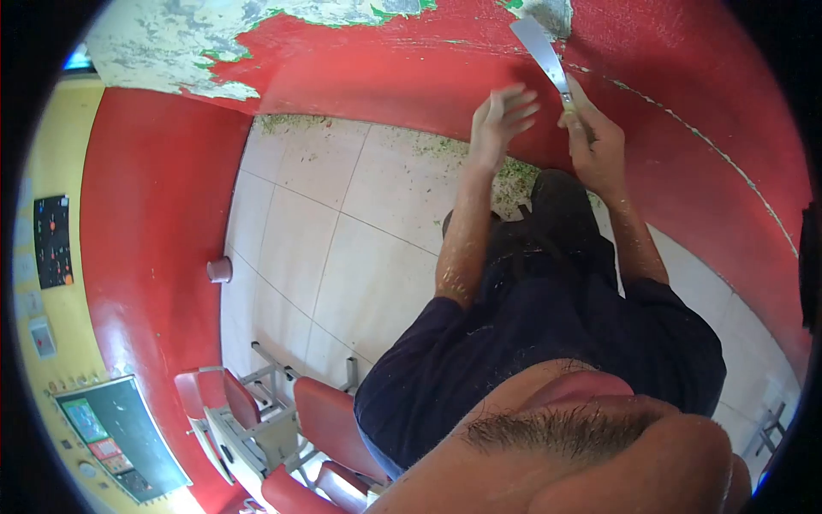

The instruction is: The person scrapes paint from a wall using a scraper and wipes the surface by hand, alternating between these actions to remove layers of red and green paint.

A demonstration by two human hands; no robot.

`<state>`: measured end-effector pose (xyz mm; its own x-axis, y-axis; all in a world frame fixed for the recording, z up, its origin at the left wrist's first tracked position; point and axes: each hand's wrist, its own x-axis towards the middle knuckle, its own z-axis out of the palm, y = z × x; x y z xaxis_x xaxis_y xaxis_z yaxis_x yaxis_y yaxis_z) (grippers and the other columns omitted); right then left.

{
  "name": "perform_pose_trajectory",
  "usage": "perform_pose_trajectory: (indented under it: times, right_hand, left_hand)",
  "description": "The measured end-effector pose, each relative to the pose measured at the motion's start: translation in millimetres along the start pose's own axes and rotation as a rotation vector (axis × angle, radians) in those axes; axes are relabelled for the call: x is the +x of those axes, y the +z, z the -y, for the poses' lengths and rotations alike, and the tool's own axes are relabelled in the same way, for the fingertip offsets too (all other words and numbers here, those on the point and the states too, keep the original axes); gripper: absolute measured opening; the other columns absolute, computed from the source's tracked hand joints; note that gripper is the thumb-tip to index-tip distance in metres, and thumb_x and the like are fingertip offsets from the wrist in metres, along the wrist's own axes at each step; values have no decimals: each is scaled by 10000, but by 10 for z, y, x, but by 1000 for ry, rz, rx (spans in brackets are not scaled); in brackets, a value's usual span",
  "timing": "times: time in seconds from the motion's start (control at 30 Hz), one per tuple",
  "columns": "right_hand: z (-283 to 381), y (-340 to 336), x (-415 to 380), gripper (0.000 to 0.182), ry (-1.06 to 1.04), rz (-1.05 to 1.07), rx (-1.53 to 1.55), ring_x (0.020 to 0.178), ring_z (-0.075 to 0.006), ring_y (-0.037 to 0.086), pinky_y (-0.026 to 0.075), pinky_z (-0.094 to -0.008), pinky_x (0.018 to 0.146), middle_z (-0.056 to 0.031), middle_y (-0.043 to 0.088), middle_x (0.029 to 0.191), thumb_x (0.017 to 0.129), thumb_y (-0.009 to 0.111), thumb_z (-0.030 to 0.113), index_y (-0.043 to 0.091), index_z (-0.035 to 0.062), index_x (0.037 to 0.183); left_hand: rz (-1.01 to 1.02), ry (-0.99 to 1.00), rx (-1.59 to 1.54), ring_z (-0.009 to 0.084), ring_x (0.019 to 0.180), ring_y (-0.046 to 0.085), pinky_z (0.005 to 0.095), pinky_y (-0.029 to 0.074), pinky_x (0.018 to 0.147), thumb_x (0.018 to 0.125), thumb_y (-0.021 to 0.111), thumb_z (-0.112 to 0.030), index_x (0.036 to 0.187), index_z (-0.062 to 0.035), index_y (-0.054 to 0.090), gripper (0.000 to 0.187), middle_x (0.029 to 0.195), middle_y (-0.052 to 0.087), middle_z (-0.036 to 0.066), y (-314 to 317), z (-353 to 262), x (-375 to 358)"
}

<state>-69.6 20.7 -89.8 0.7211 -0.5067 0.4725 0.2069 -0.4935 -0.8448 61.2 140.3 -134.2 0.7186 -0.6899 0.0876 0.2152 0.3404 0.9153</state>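
My right hand [597, 147] is closed around the handle of a paint scraper [543, 53], its wide metal blade pointing up and left. The blade's tip is near a bare grey patch [555, 15] in the red painted wall [377, 77]. To the left of the scraper, my left hand [503, 124] is raised before the wall, with nothing in it and its fingers stretched out and somewhat apart. Pale flecks dot both forearms. A larger stripped patch [180, 43] with ragged green edges spreads over the wall's upper left.
Green and pale paint chips [515, 182] litter the tiled floor [342, 248] along the wall's foot. A small pinkish container [220, 270] stands by the left wall. Red chairs [334, 420] and a desk [257, 437] are at lower left, below a green board [124, 437].
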Motion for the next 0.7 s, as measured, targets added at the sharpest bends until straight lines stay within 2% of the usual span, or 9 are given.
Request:
perform_pose_trajectory:
  times: [0.2, 0.23, 0.37, 0.43, 0.47, 0.53, 0.6, 0.67, 0.7]
  right_hand:
    - [46, 250, 9, 425, 209, 33, 563, 581, -28, 428, 390, -185, 520, 8, 570, 835, 952, 475, 110, 455, 31, 1369]
    - [75, 192, 0, 420, 196, 50, 540, 575, -21, 418, 373, -178, 510, 7, 566, 824, 957, 466, 111, 453, 30, 1369]
    - [140, -76, -84, 409, 112, 31, 461, 557, -10, 400, 340, -167, 492, 4, 559, 804, 973, 440, 109, 444, 21, 1372]
    - [129, -220, -140, 406, 42, -29, 416, 551, -15, 402, 345, -173, 487, -7, 564, 808, 976, 429, 95, 440, 26, 1376]
    - [112, -255, -188, 407, 24, -50, 431, 549, -15, 402, 346, -173, 484, -9, 566, 807, 974, 431, 93, 442, 30, 1376]
    - [60, -400, -233, 409, -23, -83, 450, 544, -14, 403, 347, -172, 478, -13, 569, 806, 970, 435, 90, 446, 37, 1376]
    - [-90, -543, -348, 407, 30, -78, 415, 541, -15, 408, 343, -174, 471, -17, 574, 809, 970, 437, 89, 450, 35, 1373]
    - [-179, -567, -438, 404, 97, -83, 409, 540, -16, 411, 338, -175, 466, -19, 579, 811, 969, 440, 90, 455, 31, 1368]
    - [-177, -608, -446, 402, 132, -72, 402, 540, -16, 412, 335, -174, 464, -20, 581, 812, 969, 442, 91, 458, 28, 1366]
  left_hand:
    - [327, 164, -231, 361, 1007, 602, 479, 458, 913, 970, 351, -504, 1237, 21, 463, 599, 1115, 596, 206, 506, -506, 469]
    - [218, 233, -303, 306, 804, 655, 418, 539, 734, 993, 353, -439, 1152, 44, 494, 527, 1000, 641, 207, 521, -505, 546]
    - [-184, 660, 588, 341, 1216, 430, 662, 223, 1013, 810, 644, -504, 1227, -86, 539, 600, 1296, 503, 180, 361, -526, 779]
    - [89, 821, 1322, 399, 1228, 406, 654, 214, 1026, 818, 609, -506, 1143, -55, 589, 557, 1293, 480, 248, 516, -813, 769]
    - [37, 1239, 1808, 432, 1234, 387, 657, 208, 1029, 812, 597, -512, 1134, -38, 581, 574, 1278, 459, 306, 208, -418, 935]
    - [-558, 1072, 1758, 417, 1247, 384, 709, 182, 1002, 817, 576, -532, 1192, -66, 557, 599, 1317, 464, 240, -42, -381, 1148]
    - [-1098, 1245, 1062, 392, 1240, 401, 770, 149, 943, 815, 552, -569, 1210, -109, 551, 606, 1309, 474, 223, -231, -118, 1933]
    - [-1065, 1397, 970, 375, 1275, 357, 755, 129, 960, 847, 512, -558, 1243, -90, 517, 614, 1344, 419, 233, -199, -176, 1931]
    - [-816, 1473, 1242, 372, 1315, 305, 709, 125, 1006, 879, 483, -528, 1268, -49, 485, 617, 1384, 359, 252, -107, -221, 1577]
